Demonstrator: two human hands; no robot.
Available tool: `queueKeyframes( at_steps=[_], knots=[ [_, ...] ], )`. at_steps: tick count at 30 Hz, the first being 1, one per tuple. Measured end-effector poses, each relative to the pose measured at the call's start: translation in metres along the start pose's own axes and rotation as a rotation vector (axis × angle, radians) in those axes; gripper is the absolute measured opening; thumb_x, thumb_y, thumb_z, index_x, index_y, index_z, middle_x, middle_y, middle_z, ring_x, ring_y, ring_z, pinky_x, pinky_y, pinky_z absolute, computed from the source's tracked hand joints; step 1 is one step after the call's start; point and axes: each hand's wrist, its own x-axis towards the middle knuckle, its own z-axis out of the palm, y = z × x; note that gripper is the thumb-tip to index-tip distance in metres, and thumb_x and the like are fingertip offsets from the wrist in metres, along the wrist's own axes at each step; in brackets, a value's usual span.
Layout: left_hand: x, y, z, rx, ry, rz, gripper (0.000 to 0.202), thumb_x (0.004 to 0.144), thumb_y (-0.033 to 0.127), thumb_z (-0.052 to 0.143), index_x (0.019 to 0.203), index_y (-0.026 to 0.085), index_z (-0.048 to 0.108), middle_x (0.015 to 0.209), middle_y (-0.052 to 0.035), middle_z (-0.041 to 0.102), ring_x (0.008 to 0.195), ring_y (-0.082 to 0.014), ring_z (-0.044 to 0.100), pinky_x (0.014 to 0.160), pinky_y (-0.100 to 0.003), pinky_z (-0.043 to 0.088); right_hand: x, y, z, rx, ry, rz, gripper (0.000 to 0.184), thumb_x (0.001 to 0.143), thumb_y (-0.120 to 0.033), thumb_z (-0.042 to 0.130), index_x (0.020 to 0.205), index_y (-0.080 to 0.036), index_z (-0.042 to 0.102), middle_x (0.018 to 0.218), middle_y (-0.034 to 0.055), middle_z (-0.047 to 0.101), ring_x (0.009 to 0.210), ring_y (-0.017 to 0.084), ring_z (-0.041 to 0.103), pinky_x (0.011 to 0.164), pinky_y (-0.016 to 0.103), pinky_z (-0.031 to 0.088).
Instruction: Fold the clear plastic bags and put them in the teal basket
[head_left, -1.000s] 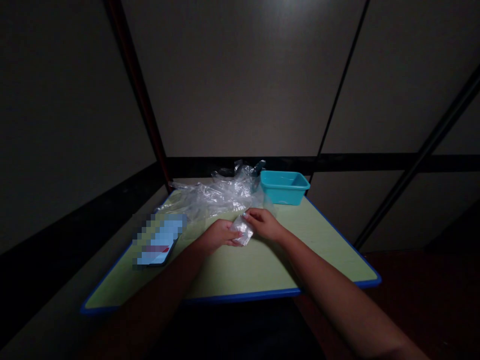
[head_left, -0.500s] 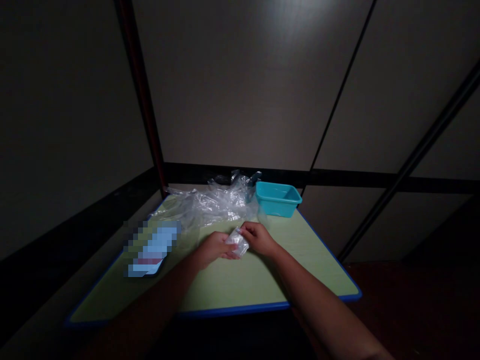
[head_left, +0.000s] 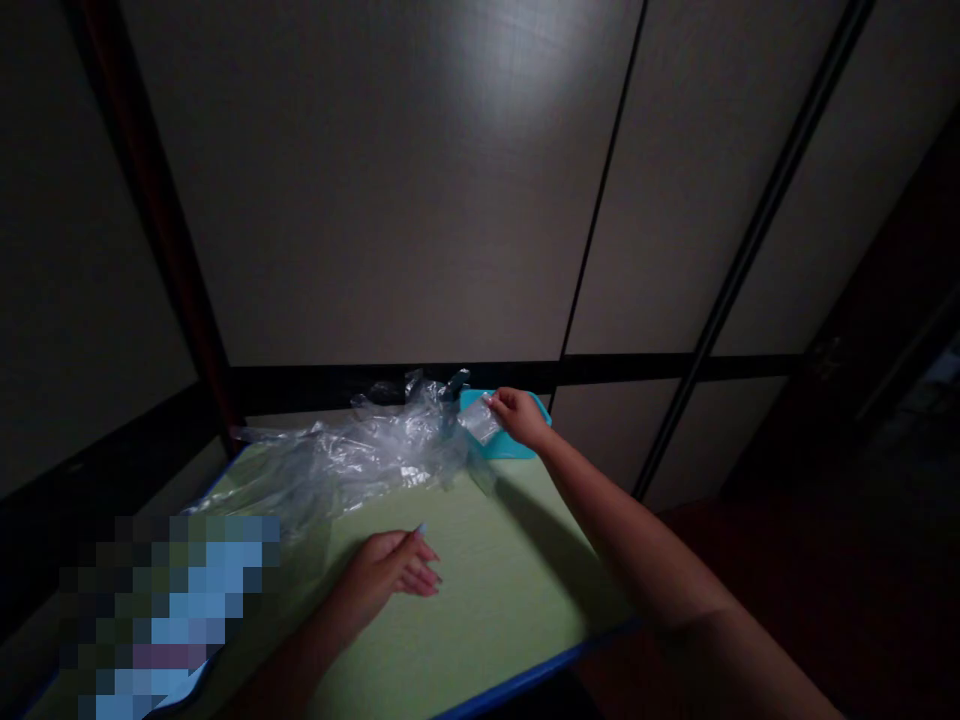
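Though filmy, squarish plastic bundle (head_left: 478, 420)

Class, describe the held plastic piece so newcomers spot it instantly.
Across the green table stands a turquoise tub. The plastic piece, pinched in the right hand, overlaps it in view. It's small and compact, unlike the sprawling plastic heap.

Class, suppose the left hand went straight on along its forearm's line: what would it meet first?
The left hand would probably meet the turquoise bin, though depth is unclear: an edge of the crumpled clear plastic lies close to that line and might be brushed first.
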Motion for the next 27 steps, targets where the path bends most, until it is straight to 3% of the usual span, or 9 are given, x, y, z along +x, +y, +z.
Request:
queueKeyframes(
  at_steps=[3,7,11,15,19,22,25,27],
  knots=[
    [0.000,-0.001,0.001,0.026,0.006,-0.007,0.060,0.054,0.074,0.058,0.065,0.014,0.059,0.056,-0.0074,0.067,0.052,-0.0195,0.064,0.058,-0.032,0.049,0.012,0.014,0.000,-0.121,-0.131,-0.021,0.032,0.084,-0.038,0.045,0.060,-0.018,0.042,0.054,-0.0051,0.039,0.052,0.009,0.034,0.049,0.022,0.023],
    [0.002,-0.006,0.001,0.065,0.003,-0.007,0.058,0.058,0.074,0.054,0.063,0.016,0.059,0.055,-0.0071,0.066,0.050,-0.0187,0.062,0.055,-0.031,0.048,0.012,0.024,0.016,-0.302,-0.300,-0.161,0.031,0.084,-0.031,0.050,0.058,-0.016,0.045,0.053,-0.0050,0.040,0.052,0.008,0.034,0.050,0.023,0.020],
    [0.004,-0.011,0.001,0.083,0.011,-0.011,0.058,0.057,0.075,0.053,0.061,0.017,0.059,0.055,-0.0071,0.065,0.048,-0.0180,0.060,0.054,-0.030,0.047,0.010,0.026,0.019,-0.326,-0.341,-0.260,0.025,0.083,-0.027,0.053,0.061,-0.016,0.050,0.054,-0.0046,0.041,0.052,0.008,0.034,0.051,0.024,0.019],
    [0.005,-0.014,0.001,0.077,0.001,-0.025,0.059,0.056,0.076,0.052,0.061,0.018,0.058,0.055,-0.0078,0.065,0.048,-0.0178,0.059,0.053,-0.030,0.047,0.000,0.031,0.003,-0.227,-0.361,-0.273,0.027,0.084,-0.033,0.051,0.062,-0.016,0.050,0.056,-0.0036,0.043,0.053,0.009,0.038,0.051,0.023,0.023],
    [0.008,-0.017,-0.001,0.073,-0.026,-0.036,0.059,0.057,0.077,0.051,0.062,0.018,0.058,0.055,-0.0079,0.065,0.047,-0.0174,0.059,0.051,-0.030,0.045,-0.010,0.038,-0.018,0.056,-0.399,-0.116,0.038,0.081,-0.050,0.049,0.061,-0.018,0.045,0.053,-0.0041,0.042,0.049,0.009,0.037,0.046,0.021,0.026],
    [0.010,-0.024,-0.001,0.078,-0.031,-0.031,0.060,0.060,0.078,0.048,0.062,0.018,0.057,0.055,-0.0073,0.065,0.044,-0.0167,0.057,0.048,-0.029,0.044,0.001,0.043,-0.030,0.241,-0.308,0.049,0.043,0.076,-0.059,0.050,0.062,-0.019,0.044,0.048,-0.0059,0.040,0.041,0.008,0.035,0.041,0.021,0.026],
    [0.010,-0.033,0.002,0.109,-0.008,0.028,0.063,0.061,0.080,0.044,0.062,0.018,0.057,0.052,-0.0061,0.063,0.040,-0.0146,0.054,0.044,-0.026,0.041,0.026,0.049,-0.032,0.191,-0.135,0.162,0.042,0.077,-0.057,0.052,0.059,-0.019,0.043,0.045,-0.0057,0.040,0.038,0.007,0.035,0.038,0.021,0.028],
    [0.008,-0.037,0.005,0.152,0.021,0.081,0.066,0.064,0.081,0.040,0.063,0.018,0.058,0.051,-0.0058,0.063,0.038,-0.0128,0.051,0.042,-0.025,0.039,0.042,0.055,-0.027,-0.009,-0.102,0.318,0.041,0.079,-0.052,0.053,0.056,-0.019,0.043,0.042,-0.0043,0.042,0.036,0.007,0.039,0.038,0.021,0.033]
  ],
)
